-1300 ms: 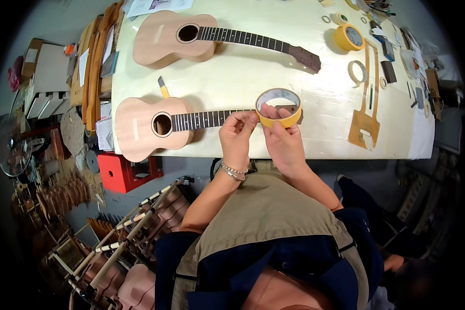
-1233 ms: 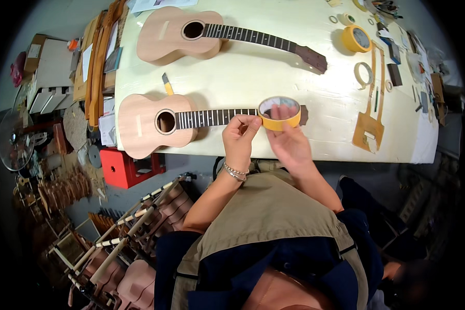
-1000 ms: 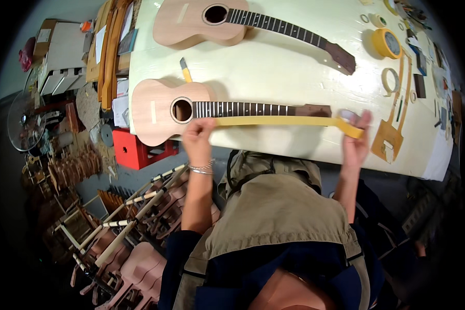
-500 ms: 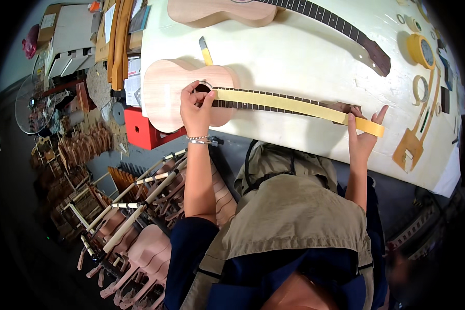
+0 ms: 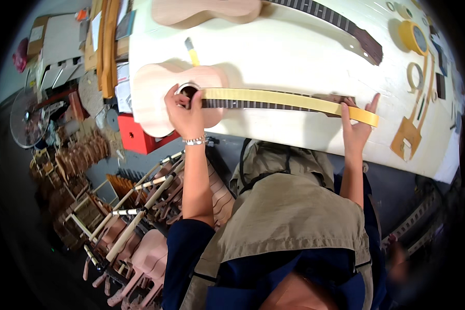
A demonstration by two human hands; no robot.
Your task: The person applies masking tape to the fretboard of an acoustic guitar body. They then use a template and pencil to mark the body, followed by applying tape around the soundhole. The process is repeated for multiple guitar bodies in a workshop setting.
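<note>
A small unfinished wooden ukulele [image 5: 157, 90] lies on the white table, its body to the left and its dark fretted neck [image 5: 253, 105] pointing right. Above the fretboard, along its far edge, stretches a long strip of yellow masking tape [image 5: 279, 97]. The thumb of my left hand [image 5: 186, 118] is at the strip's left end beside the soundhole, with the fingers curled at the hole. My right hand [image 5: 356, 128] grips the strip's right end near the headstock, one finger sticking out. The tape partly hides the fretboard; whether it touches the frets I cannot tell.
Beyond lies a second ukulele [image 5: 206, 11]. A utility knife [image 5: 192, 53] rests by the near body. Tape rolls [image 5: 412, 37] and a flat wooden tool [image 5: 405, 139] lie at the right. A red box [image 5: 134, 133] and a rack of instrument bodies [image 5: 139, 222] stand left.
The strip has shifted toward the fretboard's far edge, so more frets show on the near side. Both hands still hold its ends. The whole view has moved slightly.
</note>
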